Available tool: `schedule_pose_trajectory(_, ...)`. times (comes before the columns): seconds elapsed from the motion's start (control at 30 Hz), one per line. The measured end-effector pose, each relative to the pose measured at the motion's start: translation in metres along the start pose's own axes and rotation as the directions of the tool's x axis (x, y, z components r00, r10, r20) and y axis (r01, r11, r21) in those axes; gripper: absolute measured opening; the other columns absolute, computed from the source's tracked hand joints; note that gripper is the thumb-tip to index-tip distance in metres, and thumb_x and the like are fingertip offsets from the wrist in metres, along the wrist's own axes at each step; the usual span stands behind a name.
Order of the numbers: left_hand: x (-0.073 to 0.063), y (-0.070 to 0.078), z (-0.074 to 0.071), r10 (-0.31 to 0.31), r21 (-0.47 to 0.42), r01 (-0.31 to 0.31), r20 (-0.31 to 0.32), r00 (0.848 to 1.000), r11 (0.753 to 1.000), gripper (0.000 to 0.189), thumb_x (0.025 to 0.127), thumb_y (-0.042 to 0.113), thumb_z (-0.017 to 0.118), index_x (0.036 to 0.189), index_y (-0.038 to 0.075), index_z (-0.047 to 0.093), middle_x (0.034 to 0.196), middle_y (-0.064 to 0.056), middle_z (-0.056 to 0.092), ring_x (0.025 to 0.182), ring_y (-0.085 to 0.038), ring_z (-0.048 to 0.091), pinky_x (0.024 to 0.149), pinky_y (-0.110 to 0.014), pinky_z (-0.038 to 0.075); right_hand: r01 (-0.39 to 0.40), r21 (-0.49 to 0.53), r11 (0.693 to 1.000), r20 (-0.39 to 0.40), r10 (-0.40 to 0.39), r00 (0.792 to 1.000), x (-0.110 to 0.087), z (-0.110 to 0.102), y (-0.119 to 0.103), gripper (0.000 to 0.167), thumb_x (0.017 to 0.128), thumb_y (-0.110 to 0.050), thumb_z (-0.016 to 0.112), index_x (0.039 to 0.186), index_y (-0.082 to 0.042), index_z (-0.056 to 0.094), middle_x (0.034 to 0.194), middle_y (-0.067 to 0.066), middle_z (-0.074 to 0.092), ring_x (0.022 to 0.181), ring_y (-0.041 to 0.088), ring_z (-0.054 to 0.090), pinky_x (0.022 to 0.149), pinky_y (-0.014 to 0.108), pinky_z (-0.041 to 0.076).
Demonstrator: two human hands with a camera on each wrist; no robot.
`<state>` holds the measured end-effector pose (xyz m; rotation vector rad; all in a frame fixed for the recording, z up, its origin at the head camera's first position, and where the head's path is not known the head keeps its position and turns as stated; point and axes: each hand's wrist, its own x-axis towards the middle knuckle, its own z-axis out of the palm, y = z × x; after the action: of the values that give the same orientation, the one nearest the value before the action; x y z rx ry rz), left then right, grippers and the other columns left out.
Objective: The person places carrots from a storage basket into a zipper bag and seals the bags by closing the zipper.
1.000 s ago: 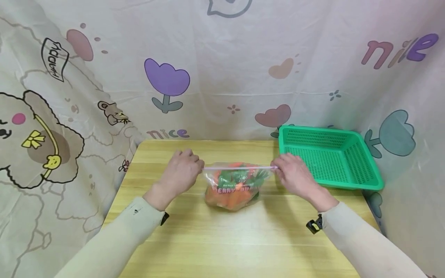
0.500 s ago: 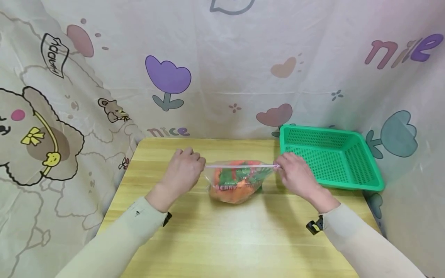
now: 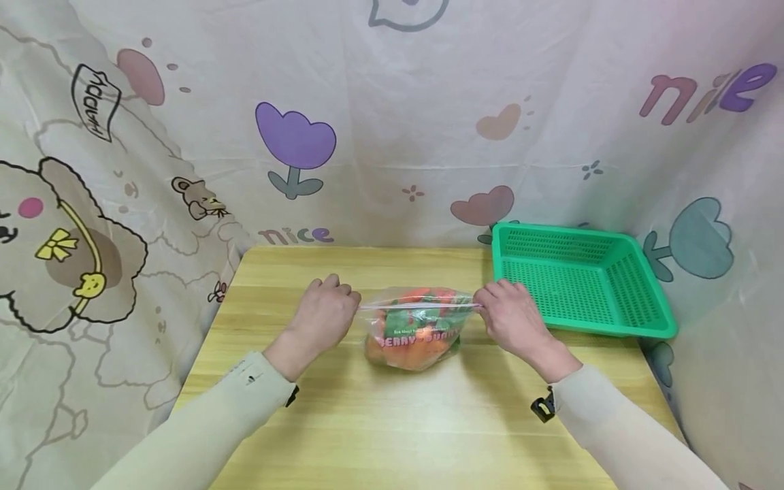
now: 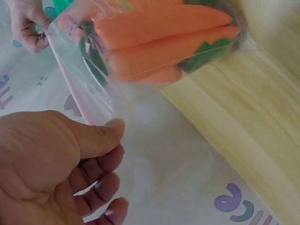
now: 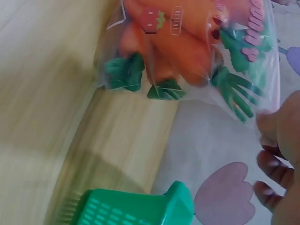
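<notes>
A clear zip bag (image 3: 413, 340) with pink lettering holds several orange carrots (image 4: 164, 28) with green tops (image 5: 236, 91). My left hand (image 3: 324, 309) pinches the left end of the bag's zip strip (image 3: 422, 306) between thumb and fingers. At the strip's right end my right hand (image 3: 511, 316) pinches the other corner. Between the two hands the strip is drawn nearly straight. In the left wrist view the carrots lie side by side inside the bag. Whether the bag's bottom touches the table cannot be told.
A green perforated basket (image 3: 582, 327) stands at the back right of the wooden table (image 3: 404, 435), just beyond my right hand. Patterned cloth (image 3: 392, 136) hangs behind the table and along both sides.
The bag rose slightly and shifted right, then came down again. Both hands keep their pinch on its corners; the right hand has come a little towards the left.
</notes>
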<state>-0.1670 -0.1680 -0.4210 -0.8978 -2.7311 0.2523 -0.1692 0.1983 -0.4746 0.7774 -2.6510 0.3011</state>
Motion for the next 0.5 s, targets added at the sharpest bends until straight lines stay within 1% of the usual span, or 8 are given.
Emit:
schedule_pose_trajectory(0.1, -0.001, -0.001, -0.003, -0.009, 0.001, 0.009, -0.074, 0.997, 1.000, 0.005, 0.090, 0.006, 0.077, 0.087, 0.010, 0.074, 0.078, -0.003, 0.068, 0.070, -0.021, 0.046, 0.060, -0.030, 0.035, 0.026, -0.013, 1.000, -0.108, -0.028, 0.994, -0.001, 0.001, 0.001, 0.007, 0.097, -0.018, 0.069, 0.097, -0.011, 0.070, 0.093, 0.004, 0.070, 0.085, 0.028, 0.060, 0.074, 0.043, 0.043)
schedule_pose_trajectory(0.17, -0.001, -0.002, -0.005, -0.006, -0.001, 0.006, -0.136, 0.991, 1.000, 0.007, 0.091, 0.005, 0.076, 0.086, 0.009, 0.073, 0.077, -0.003, 0.067, 0.070, -0.022, 0.047, 0.060, -0.030, 0.036, 0.060, -0.027, 0.998, -0.185, -0.064, 0.981, -0.001, 0.000, 0.003, 0.008, 0.098, -0.016, 0.065, 0.095, -0.009, 0.068, 0.093, 0.006, 0.070, 0.086, 0.031, 0.062, 0.075, 0.045, 0.045)
schedule_pose_trajectory(0.23, -0.003, -0.003, -0.002, 0.018, 0.016, -0.015, -0.188, 0.982, 1.000, 0.008, 0.091, 0.004, 0.075, 0.086, 0.009, 0.071, 0.077, -0.004, 0.067, 0.071, -0.023, 0.049, 0.061, -0.031, 0.037, 0.107, -0.065, 0.992, -0.248, -0.120, 0.961, -0.002, 0.003, 0.006, 0.012, 0.100, -0.013, 0.057, 0.093, -0.007, 0.066, 0.091, 0.008, 0.069, 0.085, 0.033, 0.063, 0.074, 0.048, 0.047)
schedule_pose_trajectory(0.3, -0.007, -0.003, 0.004, 0.044, 0.028, -0.039, -0.210, 0.977, 0.999, 0.008, 0.092, 0.005, 0.075, 0.087, 0.009, 0.071, 0.081, -0.004, 0.069, 0.073, -0.023, 0.052, 0.062, -0.032, 0.039, 0.148, -0.106, 0.983, -0.296, -0.173, 0.939, -0.006, 0.011, 0.008, 0.017, 0.101, -0.012, 0.051, 0.092, -0.007, 0.064, 0.090, 0.010, 0.068, 0.082, 0.034, 0.063, 0.072, 0.049, 0.048)
schedule_pose_trajectory(0.4, -0.014, -0.001, 0.015, 0.070, 0.032, -0.064, -0.222, 0.973, 0.997, 0.007, 0.093, 0.005, 0.075, 0.090, 0.009, 0.071, 0.085, -0.004, 0.070, 0.077, -0.024, 0.054, 0.064, -0.033, 0.042, 0.171, -0.108, 0.979, -0.334, -0.198, 0.921, -0.015, 0.023, 0.009, 0.017, 0.101, -0.009, 0.049, 0.096, -0.006, 0.065, 0.090, 0.012, 0.067, 0.079, 0.034, 0.063, 0.068, 0.048, 0.051)
schedule_pose_trajectory(0.43, -0.016, -0.001, 0.017, 0.071, 0.028, -0.067, -0.226, 0.971, 0.997, 0.007, 0.093, 0.004, 0.075, 0.090, 0.009, 0.071, 0.085, -0.004, 0.070, 0.078, -0.024, 0.054, 0.066, -0.033, 0.043, 0.167, -0.080, 0.983, -0.337, -0.185, 0.923, -0.018, 0.024, 0.009, 0.016, 0.100, -0.008, 0.051, 0.099, -0.005, 0.066, 0.092, 0.012, 0.068, 0.079, 0.034, 0.064, 0.067, 0.048, 0.052)
schedule_pose_trajectory(0.47, -0.018, -0.001, 0.019, 0.068, 0.019, -0.066, -0.229, 0.971, 0.998, 0.008, 0.092, 0.004, 0.076, 0.091, 0.010, 0.070, 0.086, -0.004, 0.070, 0.079, -0.025, 0.054, 0.067, -0.034, 0.043, 0.155, -0.037, 0.987, -0.330, -0.158, 0.931, -0.020, 0.023, 0.008, 0.016, 0.098, -0.007, 0.053, 0.102, -0.004, 0.068, 0.094, 0.013, 0.069, 0.080, 0.033, 0.065, 0.068, 0.047, 0.054)
schedule_pose_trajectory(0.5, -0.018, -0.001, 0.021, 0.065, 0.012, -0.064, -0.233, 0.970, 0.998, 0.008, 0.092, 0.003, 0.076, 0.091, 0.009, 0.070, 0.087, -0.005, 0.069, 0.080, -0.025, 0.055, 0.069, -0.035, 0.044, 0.122, 0.019, 0.992, -0.314, -0.110, 0.943, -0.024, 0.021, 0.007, 0.018, 0.094, -0.005, 0.055, 0.106, -0.003, 0.068, 0.095, 0.013, 0.069, 0.081, 0.031, 0.065, 0.068, 0.045, 0.054)
